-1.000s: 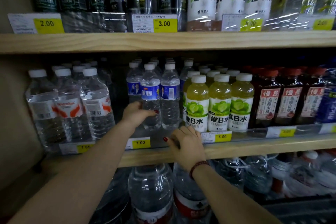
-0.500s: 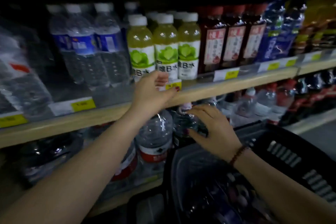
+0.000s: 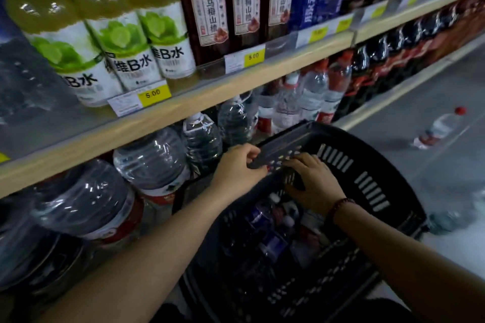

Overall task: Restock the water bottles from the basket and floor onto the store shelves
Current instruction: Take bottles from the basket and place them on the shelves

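Observation:
A black plastic basket [image 3: 367, 186] stands on the floor against the lowest shelf. Several small water bottles [image 3: 265, 228] with blue labels lie inside it. My left hand [image 3: 236, 169] is closed around the basket's far rim, thumb on the inner side. My right hand [image 3: 313, 182] lies flat on the inside of the same perforated wall with nothing in it. One water bottle with a red cap [image 3: 437, 128] lies on the grey floor to the right. Another bottle [image 3: 451, 217] lies just behind the basket's right side.
A wooden shelf [image 3: 210, 98] above the basket carries green vitamin drinks [image 3: 118, 34], dark red drinks [image 3: 207, 8] and blue bottles. On the bottom shelf stand large water jugs [image 3: 152, 162], tall red-labelled water bottles [image 3: 312, 97] and cola bottles [image 3: 372, 68].
My view has swung down and right, from the shelf to the basket. Both hands dropped from the shelf edge; the left now grips the basket's rim and the right rests on its wall.

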The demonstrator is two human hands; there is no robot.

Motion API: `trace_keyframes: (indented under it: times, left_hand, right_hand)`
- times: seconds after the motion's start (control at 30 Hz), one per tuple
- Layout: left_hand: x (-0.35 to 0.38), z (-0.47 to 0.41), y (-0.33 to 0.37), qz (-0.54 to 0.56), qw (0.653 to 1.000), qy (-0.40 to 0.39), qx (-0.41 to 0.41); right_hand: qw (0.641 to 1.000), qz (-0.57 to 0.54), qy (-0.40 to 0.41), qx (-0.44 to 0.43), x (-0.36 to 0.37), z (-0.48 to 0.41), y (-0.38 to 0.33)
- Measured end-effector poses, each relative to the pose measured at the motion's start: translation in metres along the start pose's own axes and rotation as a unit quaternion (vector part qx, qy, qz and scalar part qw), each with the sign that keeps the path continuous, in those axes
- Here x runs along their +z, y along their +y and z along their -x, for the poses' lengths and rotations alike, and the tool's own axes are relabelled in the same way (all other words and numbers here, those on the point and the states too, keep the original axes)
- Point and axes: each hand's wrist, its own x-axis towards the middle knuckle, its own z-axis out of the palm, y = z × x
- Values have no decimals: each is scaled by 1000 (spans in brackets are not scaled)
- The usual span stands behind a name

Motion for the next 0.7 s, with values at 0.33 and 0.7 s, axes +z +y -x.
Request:
trace_keyframes:
  times: [0.33, 0.7]
  left_hand:
    - [6, 17, 5, 28, 966, -129, -220]
    - [9, 32, -25, 95, 945, -92, -300]
  right_hand:
    - [962, -113, -137, 208, 3, 36, -7]
    - [875, -250, -143, 389, 22, 58, -18]
